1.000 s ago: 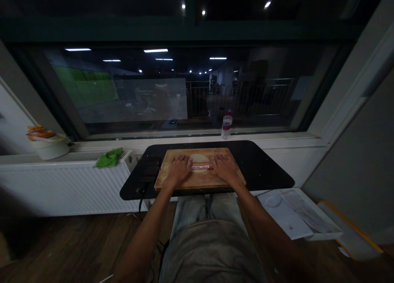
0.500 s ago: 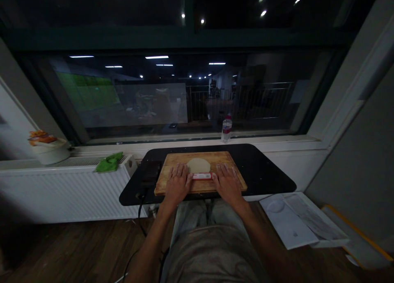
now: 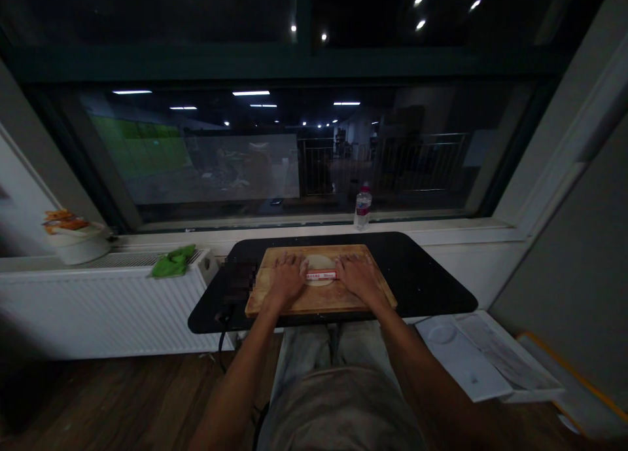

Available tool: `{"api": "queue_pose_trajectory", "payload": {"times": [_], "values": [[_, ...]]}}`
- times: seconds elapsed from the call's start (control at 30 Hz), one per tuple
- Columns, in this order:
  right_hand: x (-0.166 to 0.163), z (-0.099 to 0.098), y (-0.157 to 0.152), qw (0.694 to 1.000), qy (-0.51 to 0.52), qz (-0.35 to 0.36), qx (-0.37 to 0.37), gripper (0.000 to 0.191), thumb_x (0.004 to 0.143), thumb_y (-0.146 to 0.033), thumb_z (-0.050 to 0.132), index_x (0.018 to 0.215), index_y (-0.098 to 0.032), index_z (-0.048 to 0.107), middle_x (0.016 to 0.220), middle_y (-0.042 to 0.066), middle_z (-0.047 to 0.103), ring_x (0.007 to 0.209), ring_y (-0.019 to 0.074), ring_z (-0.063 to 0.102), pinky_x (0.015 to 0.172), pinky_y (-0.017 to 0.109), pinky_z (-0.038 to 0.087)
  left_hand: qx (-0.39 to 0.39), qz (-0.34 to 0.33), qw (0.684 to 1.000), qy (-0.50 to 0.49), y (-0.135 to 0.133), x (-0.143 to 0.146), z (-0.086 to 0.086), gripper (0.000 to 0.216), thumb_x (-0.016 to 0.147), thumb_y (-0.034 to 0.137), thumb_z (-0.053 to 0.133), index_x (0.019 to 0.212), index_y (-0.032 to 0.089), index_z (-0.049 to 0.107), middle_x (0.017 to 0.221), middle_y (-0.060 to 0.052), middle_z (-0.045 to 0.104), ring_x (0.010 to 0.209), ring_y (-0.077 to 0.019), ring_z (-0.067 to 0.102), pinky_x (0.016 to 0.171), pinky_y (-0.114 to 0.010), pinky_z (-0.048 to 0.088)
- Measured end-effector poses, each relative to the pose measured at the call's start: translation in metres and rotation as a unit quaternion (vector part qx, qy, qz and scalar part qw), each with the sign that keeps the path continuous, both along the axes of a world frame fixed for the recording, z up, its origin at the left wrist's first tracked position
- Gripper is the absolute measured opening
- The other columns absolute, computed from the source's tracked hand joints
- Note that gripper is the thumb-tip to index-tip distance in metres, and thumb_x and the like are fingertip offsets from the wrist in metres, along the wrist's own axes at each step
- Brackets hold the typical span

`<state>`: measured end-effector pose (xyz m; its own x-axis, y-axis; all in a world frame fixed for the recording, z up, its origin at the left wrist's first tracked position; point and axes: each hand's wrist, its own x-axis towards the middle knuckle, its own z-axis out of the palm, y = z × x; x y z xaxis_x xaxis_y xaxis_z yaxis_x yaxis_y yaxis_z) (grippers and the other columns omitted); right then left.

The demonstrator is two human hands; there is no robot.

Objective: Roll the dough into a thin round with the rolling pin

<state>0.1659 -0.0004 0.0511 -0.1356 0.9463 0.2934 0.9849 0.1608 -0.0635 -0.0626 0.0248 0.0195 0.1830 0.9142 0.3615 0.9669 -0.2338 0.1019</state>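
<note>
A wooden board (image 3: 318,297) lies on a small black table (image 3: 422,274). On the board rests a flat pale disc of dough (image 3: 318,264). Across the dough lies a rolling pin (image 3: 321,275) with a red label. My left hand (image 3: 286,279) presses flat on the pin's left end, fingers spread. On the pin's right end my right hand (image 3: 357,277) presses the same way. Both palms hide the pin's ends.
A water bottle (image 3: 362,208) stands on the window sill behind the table. A green cloth (image 3: 173,260) lies on the white radiator at left, near a white bowl (image 3: 78,242). White sheets (image 3: 478,356) lie on the floor at right. A dark window fills the back.
My hands pulled the rolling pin back toward me off the dough, then pushed it forward again, so it now lies across the dough's middle.
</note>
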Motion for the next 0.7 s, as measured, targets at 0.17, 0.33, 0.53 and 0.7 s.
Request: {"api": "queue_pose_trajectory", "payload": {"times": [0.17,0.33,0.53,0.7], "values": [[0.0,0.002,0.01,1.0,-0.009,0.0,0.003,0.053,0.12,-0.038,0.035,0.147,-0.016,0.076,0.155,0.018,0.074,0.147,0.0342,0.065,0.127,0.05,0.041,-0.016,-0.001,1.0,0.004,0.008,0.002,0.006,0.051,0.12,0.04,0.035,0.155,0.023,0.067,0.16,-0.016,0.069,0.158,-0.0389,0.055,0.128,-0.06,0.044],[0.002,-0.01,-0.01,1.0,0.006,0.002,0.022,0.055,0.12,-0.038,0.033,0.151,-0.016,0.073,0.156,0.017,0.073,0.144,0.0331,0.068,0.124,0.045,0.046,-0.008,-0.022,1.0,-0.006,-0.013,-0.002,0.001,0.05,0.12,0.04,0.034,0.149,0.024,0.072,0.156,-0.013,0.073,0.158,-0.0362,0.056,0.129,-0.057,0.044],[0.003,-0.032,-0.039,0.998,0.007,0.001,0.062,0.057,0.121,-0.043,0.033,0.157,-0.018,0.069,0.161,0.018,0.069,0.154,0.0343,0.059,0.134,0.055,0.035,0.028,-0.017,0.999,-0.031,-0.042,-0.006,-0.015,0.048,0.119,0.04,0.038,0.151,0.025,0.071,0.164,-0.011,0.067,0.161,-0.0342,0.053,0.133,-0.057,0.041],[0.003,-0.045,-0.044,0.995,0.014,0.002,0.1,0.057,0.121,-0.043,0.034,0.16,-0.016,0.067,0.166,0.019,0.064,0.16,0.0357,0.052,0.137,0.058,0.028,0.054,-0.024,0.998,-0.034,-0.049,-0.008,-0.025,0.05,0.118,0.041,0.041,0.157,0.026,0.069,0.17,-0.011,0.062,0.163,-0.0338,0.052,0.136,-0.057,0.04]]}}
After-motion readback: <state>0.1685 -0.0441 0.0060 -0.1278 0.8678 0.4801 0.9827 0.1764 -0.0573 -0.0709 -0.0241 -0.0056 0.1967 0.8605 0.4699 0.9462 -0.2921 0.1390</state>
